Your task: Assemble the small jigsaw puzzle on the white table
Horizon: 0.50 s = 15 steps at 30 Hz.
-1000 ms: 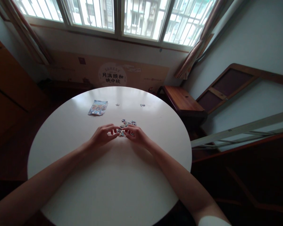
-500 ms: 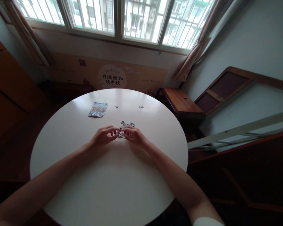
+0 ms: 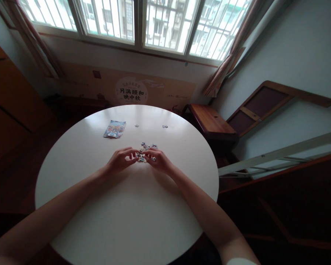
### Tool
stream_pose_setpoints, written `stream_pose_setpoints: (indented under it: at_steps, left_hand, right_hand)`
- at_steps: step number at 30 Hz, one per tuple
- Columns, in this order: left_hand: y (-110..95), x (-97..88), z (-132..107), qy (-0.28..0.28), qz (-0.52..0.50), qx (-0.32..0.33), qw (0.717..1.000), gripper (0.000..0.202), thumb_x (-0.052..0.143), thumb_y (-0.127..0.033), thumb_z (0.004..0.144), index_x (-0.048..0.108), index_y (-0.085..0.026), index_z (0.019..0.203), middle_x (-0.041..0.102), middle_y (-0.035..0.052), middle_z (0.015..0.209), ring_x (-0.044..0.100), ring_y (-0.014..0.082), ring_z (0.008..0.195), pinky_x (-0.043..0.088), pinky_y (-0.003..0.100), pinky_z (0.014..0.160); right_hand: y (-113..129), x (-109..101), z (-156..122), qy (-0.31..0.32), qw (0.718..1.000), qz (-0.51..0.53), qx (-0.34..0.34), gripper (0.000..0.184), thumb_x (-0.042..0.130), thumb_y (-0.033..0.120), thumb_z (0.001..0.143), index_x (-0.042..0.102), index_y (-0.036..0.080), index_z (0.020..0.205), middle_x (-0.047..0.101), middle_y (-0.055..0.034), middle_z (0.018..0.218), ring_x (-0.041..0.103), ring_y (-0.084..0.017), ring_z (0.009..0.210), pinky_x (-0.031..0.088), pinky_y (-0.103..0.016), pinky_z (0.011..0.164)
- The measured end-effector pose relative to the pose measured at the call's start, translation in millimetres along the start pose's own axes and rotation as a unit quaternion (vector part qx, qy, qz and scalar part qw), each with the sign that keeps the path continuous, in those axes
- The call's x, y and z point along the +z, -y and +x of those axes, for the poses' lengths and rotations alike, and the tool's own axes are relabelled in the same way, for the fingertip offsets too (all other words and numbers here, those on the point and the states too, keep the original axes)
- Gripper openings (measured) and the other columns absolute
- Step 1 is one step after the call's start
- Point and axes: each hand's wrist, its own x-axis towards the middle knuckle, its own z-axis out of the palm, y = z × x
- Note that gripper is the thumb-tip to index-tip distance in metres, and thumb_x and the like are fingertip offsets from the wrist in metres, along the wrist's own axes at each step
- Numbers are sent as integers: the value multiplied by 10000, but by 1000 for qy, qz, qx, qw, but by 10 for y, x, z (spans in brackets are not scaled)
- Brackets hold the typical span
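Has left hand (image 3: 121, 159) and right hand (image 3: 157, 160) close together at the pieces (image 3: 141, 158) on the desk (image 3: 127, 217), nearer than the packet (image 3: 114, 129); cannot tell either grip as grasping or released.

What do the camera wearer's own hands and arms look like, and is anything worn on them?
The left hand and right hand are ungloved, with no watch or bracelet visible. A pale, whitish sleeve edge shows high on the right arm.

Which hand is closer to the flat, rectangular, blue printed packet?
Left. The bare left hand is on the person's side of the blue packet; the right hand is farther away, toward its right.
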Motion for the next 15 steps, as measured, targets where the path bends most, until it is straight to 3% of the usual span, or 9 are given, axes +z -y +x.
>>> stream_pose_setpoints:
  at_steps: [8,15]
  left_hand:
    - [-23,-5,2,-7,7,-9,1000,237,618,-328,832,670,-198,1023,648,13,751,592,98,619,498,214,631]
    - [-63,-36,3,-23,-4,-38,999,224,611,-338,842,644,-203,1017,633,2,757,594,97,631,492,195,590]
  right_hand:
    - [0,0,-1,5,1000,-14,-1,227,545,214,876,669,172,1061,640,-53,881,596,-121,728,487,-262,726]
    - [73,-10,20,7,999,42,4,333,542,259,893,587,172,1211,667,-72,962,630,-120,751,510,-263,727]
